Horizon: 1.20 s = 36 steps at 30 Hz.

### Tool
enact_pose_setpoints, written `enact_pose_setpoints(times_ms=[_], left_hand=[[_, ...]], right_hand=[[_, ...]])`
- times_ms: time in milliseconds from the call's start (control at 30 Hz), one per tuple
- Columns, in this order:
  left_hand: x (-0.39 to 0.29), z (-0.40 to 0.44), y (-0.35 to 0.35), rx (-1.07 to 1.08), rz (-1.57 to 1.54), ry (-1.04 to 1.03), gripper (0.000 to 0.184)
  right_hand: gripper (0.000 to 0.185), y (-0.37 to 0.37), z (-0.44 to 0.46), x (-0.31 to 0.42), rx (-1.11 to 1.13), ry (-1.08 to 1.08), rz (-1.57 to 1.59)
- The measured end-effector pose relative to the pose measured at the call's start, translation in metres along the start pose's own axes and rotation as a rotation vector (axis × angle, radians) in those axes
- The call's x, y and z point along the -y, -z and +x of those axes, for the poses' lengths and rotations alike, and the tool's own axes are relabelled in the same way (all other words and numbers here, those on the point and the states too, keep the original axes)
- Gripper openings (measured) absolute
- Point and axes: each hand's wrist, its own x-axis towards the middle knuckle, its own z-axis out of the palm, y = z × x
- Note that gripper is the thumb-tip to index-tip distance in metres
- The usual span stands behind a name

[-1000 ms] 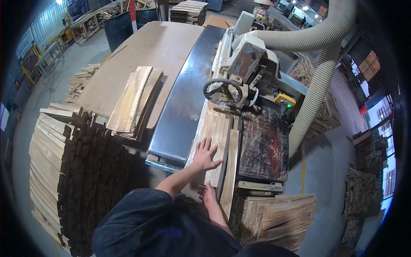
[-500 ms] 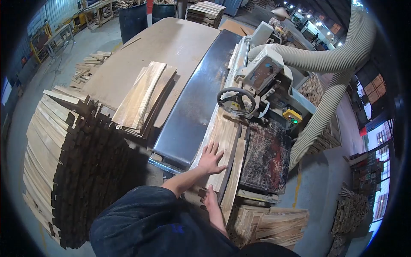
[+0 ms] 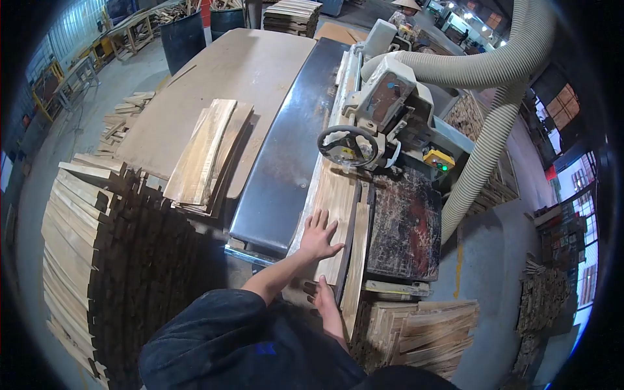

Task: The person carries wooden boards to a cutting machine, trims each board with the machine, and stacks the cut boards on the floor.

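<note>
My left hand (image 3: 318, 243) lies flat with fingers spread on top of a wide pale board (image 3: 330, 201). The board rests on the machine's bed, and its far end runs in under the machine head (image 3: 388, 88) with a black handwheel (image 3: 348, 146). At the board's near end is my right hand (image 3: 327, 300), thumb up and fingers apart, pointing left; whether its palm presses the end is hard to tell. A narrow wooden strip (image 3: 355, 263) lies to the right of the board, beyond a dark rail.
Several boards (image 3: 207, 153) are piled on the brown tabletop (image 3: 260, 55) beside a shiny metal surface (image 3: 276, 175). A tall wood stack (image 3: 75, 227) stands left, more boards (image 3: 432, 331) lower right. A ribbed hose (image 3: 484, 71) arches overhead. Another person (image 3: 406, 16) is behind the machine.
The camera view has shifted slightly, moving the machine left and up in the picture. Both hands keep their places at the board, the left flat on top and the right at its near end.
</note>
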Motion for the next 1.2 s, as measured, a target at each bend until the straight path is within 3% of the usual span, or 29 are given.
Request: enact_pose_setpoints(times_ms=[567, 633, 667, 733, 1200], left_hand=[[0.003, 0.007, 0.001, -0.031, -0.023, -0.018, 0.074], [0.004, 0.004, 0.0, -0.03, -0.03, -0.014, 0.074], [0.003, 0.004, 0.001, -0.023, -0.032, -0.013, 0.074], [0.003, 0.005, 0.001, -0.031, -0.026, -0.014, 0.073], [0.004, 0.004, 0.004, -0.03, -0.08, -0.012, 0.07]], right_hand=[[0.063, 0.006, 0.015, -0.001, -0.046, 0.026, 0.03], [0.082, 0.007, 0.006, 0.006, 0.137, -0.01, 0.023], [0.082, 0.012, 0.014, -0.001, 0.134, -0.015, 0.027], [0.063, 0.011, 0.025, -0.01, -0.064, -0.002, -0.009], [0.064, 0.0, -0.001, 0.006, 0.044, 0.012, 0.025]])
